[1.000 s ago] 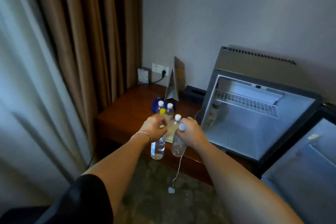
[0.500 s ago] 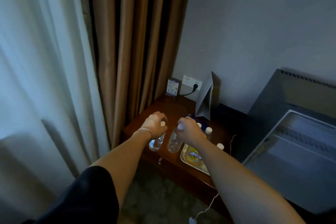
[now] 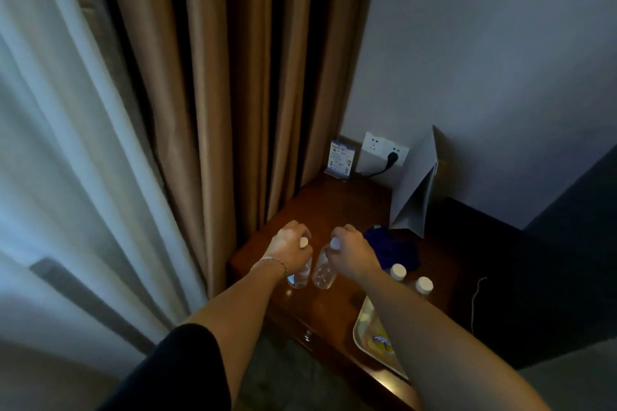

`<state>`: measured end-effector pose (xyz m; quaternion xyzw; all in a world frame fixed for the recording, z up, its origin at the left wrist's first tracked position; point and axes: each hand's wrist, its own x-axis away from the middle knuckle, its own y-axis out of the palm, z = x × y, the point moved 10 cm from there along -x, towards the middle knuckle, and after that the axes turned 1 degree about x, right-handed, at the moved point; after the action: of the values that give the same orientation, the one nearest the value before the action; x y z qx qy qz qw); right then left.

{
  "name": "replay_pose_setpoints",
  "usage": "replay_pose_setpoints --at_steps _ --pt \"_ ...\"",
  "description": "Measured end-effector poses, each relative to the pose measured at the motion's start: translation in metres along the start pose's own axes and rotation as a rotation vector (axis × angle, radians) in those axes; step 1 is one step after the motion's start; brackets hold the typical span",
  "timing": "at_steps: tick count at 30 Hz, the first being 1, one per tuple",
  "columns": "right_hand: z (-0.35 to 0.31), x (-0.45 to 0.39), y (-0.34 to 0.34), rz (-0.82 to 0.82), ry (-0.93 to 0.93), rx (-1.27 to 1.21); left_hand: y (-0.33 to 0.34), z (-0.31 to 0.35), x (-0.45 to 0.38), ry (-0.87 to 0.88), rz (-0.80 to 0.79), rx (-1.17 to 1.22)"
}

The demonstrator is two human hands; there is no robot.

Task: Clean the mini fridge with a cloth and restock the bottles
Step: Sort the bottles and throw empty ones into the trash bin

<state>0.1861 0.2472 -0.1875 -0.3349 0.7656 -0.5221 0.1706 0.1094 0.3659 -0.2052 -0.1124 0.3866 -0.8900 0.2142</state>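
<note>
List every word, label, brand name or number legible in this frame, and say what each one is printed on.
None can be read as text.
Small card leaning on the wall beside the socket: blue and white print, too small and blurred.
Item on the tray: yellow packaging with a blue mark, blurred and partly hidden by the right forearm.
Bottle in the left hand: a bluish patch low on it, not legible.
Bottle in the right hand: no print visible.

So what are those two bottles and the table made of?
Bottle in the left hand and bottle in the right hand: probably clear plastic, see-through with white caps. Table: looks like dark wood with a glossy varnish, since it shines; it could be veneer.
</note>
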Motion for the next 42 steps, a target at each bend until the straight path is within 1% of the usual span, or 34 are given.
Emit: replay_pose_setpoints --at_steps 6,10,16,25,29,33,35,38,42 --pt "0.030 -0.068 0.013 -0.050 -0.003 -0.002 0.015 -0.012 -0.059 -0.096 0.021 0.007" --pt "0.047 -0.095 0.025 -0.088 -0.005 0.011 0.023 -0.022 -0.084 -0.153 0.040 0.032" --pt "0.056 -0.110 0.050 -0.133 -0.019 -0.031 0.036 -0.038 -0.098 -0.209 0.032 0.048" --pt "0.059 -0.115 0.049 -0.124 0.019 -0.058 0.040 -0.040 -0.099 -0.265 -0.019 0.009" --pt "0.057 -0.102 0.040 -0.101 0.059 -0.084 0.033 -0.037 -0.087 -0.244 -0.050 -0.079" --pt "0.052 -0.077 0.012 -0.049 0.088 -0.092 0.017 -0.021 -0.072 -0.176 -0.080 -0.161" --pt "0.051 -0.061 -0.006 -0.005 0.101 -0.100 0.007 -0.001 -0.066 -0.130 -0.048 -0.192" --pt "0.051 -0.031 -0.041 0.104 0.137 -0.104 0.001 0.039 -0.058 -0.014 -0.019 -0.207" --pt "0.070 0.023 -0.071 0.173 0.216 -0.117 0.027 0.092 -0.043 0.117 -0.075 -0.149"
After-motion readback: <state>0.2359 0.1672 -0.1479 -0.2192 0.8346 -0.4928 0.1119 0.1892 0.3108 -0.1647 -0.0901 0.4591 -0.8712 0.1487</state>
